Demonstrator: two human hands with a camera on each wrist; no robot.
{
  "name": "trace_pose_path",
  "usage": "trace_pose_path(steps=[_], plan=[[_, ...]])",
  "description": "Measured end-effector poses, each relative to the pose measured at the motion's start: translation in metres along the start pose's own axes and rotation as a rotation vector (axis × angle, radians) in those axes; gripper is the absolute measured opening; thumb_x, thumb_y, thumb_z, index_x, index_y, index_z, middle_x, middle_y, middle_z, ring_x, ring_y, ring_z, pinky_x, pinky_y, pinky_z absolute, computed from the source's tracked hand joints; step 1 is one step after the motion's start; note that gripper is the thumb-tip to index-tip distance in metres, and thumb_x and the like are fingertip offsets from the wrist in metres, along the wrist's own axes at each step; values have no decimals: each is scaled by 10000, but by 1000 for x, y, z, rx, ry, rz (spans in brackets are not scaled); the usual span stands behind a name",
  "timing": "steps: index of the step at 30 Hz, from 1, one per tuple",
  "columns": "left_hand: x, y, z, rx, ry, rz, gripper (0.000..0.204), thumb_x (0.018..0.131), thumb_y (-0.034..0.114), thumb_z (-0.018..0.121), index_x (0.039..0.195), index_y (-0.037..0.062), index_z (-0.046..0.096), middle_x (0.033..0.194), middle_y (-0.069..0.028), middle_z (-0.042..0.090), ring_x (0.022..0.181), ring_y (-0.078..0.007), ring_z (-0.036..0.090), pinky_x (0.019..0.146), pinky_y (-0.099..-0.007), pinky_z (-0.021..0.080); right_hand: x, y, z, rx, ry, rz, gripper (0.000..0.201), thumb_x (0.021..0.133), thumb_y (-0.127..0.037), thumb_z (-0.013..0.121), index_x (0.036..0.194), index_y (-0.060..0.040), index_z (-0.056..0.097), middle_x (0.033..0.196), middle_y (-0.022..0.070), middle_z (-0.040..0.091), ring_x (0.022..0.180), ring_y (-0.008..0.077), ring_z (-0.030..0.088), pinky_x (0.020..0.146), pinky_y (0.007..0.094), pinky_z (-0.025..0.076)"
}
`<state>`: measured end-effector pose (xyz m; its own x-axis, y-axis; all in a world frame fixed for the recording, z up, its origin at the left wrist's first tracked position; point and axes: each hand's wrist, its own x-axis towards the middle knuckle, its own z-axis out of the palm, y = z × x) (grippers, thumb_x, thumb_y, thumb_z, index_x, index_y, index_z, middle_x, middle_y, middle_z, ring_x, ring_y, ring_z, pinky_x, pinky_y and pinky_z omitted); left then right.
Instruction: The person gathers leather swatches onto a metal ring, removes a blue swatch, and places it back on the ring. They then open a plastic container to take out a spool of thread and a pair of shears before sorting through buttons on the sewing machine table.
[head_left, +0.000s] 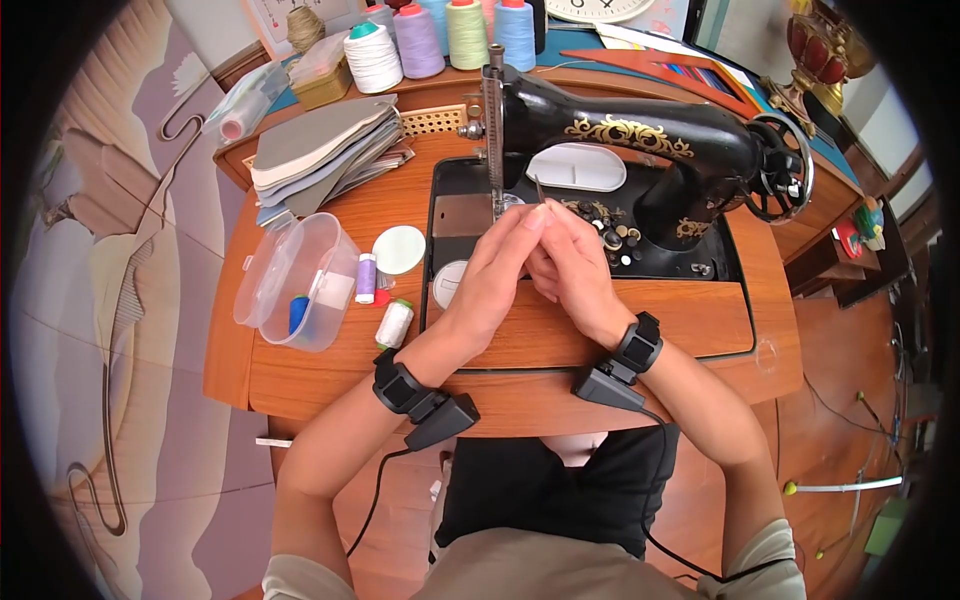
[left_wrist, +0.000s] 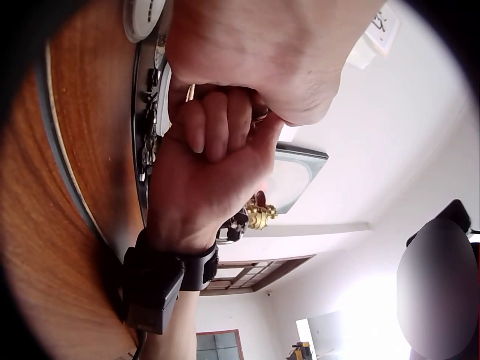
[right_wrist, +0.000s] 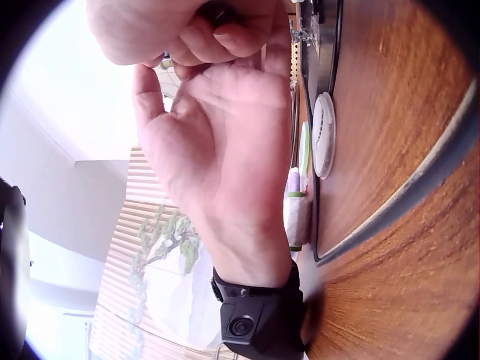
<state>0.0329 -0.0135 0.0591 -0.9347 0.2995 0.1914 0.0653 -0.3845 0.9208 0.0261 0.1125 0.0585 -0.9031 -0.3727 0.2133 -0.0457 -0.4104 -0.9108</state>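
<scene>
Both hands meet over the front of the black sewing machine bed, fingertips together. A thin dark object (head_left: 539,188) stands up from the fingertips of the left hand (head_left: 495,265), whose thumb and forefinger pinch it. The right hand (head_left: 580,270) is against it, its fingers curled. In the left wrist view, a small dark round item (left_wrist: 260,115) shows between the thumb and forefinger of the right hand (left_wrist: 210,176); what it is cannot be told. In the right wrist view, the left hand (right_wrist: 225,142) shows its palm, its fingertips partly hidden behind the right hand (right_wrist: 172,30).
The sewing machine (head_left: 620,120) stands behind the hands, with loose buttons (head_left: 610,235) and a white tray (head_left: 578,167) on its bed. At left are a clear box (head_left: 330,300), small spools of thread (head_left: 395,325), a white disc (head_left: 399,249) and stacked fabric (head_left: 320,155).
</scene>
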Motion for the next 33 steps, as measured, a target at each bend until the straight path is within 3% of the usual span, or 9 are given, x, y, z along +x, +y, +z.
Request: trace_pose_path(steps=[5,7,24,26,27,29,33], plan=[[-2,4,-1,-18,-21,-36,354,1022,352,439,1118,30,549,903,-33,568,785,-90,563,684,-232,481,0,3,-1,-4,15,0,244,1039,-277,424,889,-92,476,599,-72,360,492,20,284,421,197,232],[-2,5,-3,-49,-41,-98,306,1039,300,393,1180,62,524,1120,-18,547,1074,-99,512,955,-276,400,0,3,-1,-10,20,-13,245,1039,-277,424,882,-94,470,602,-71,363,496,20,286,421,199,237],[-3,5,0,-57,-19,-78,275,1036,294,392,1131,77,531,1087,-7,544,1054,-99,514,944,-275,399,1,1,-2,-79,1,-17,252,1030,-274,433,897,-71,500,605,-60,395,512,26,332,438,204,279],[-2,3,0,-43,0,-39,295,1023,333,432,1092,68,542,929,-19,556,834,-89,546,733,-249,468,1,0,-1,-89,16,-20,263,1028,-281,436,875,-74,491,604,-55,407,515,30,347,445,206,293],[-2,4,-1,-49,-9,-38,295,1023,333,432,1092,68,542,929,-19,556,834,-89,546,733,-249,468,1,0,-1,-97,23,-21,263,1028,-281,436,875,-74,491,604,-55,407,515,30,347,445,206,293],[-3,8,0,-47,-23,-88,262,1040,301,374,1046,95,535,997,11,537,954,-91,514,859,-270,409,2,2,-1,-67,20,-8,268,1026,-280,437,854,-78,477,605,-50,421,519,33,362,451,210,304],[-3,11,7,-23,38,-84,267,1043,307,361,1004,105,531,924,20,507,874,-81,487,792,-265,397,2,2,-3,-136,15,-12,284,1024,-275,439,823,-77,470,617,-37,448,542,47,393,475,224,337]])
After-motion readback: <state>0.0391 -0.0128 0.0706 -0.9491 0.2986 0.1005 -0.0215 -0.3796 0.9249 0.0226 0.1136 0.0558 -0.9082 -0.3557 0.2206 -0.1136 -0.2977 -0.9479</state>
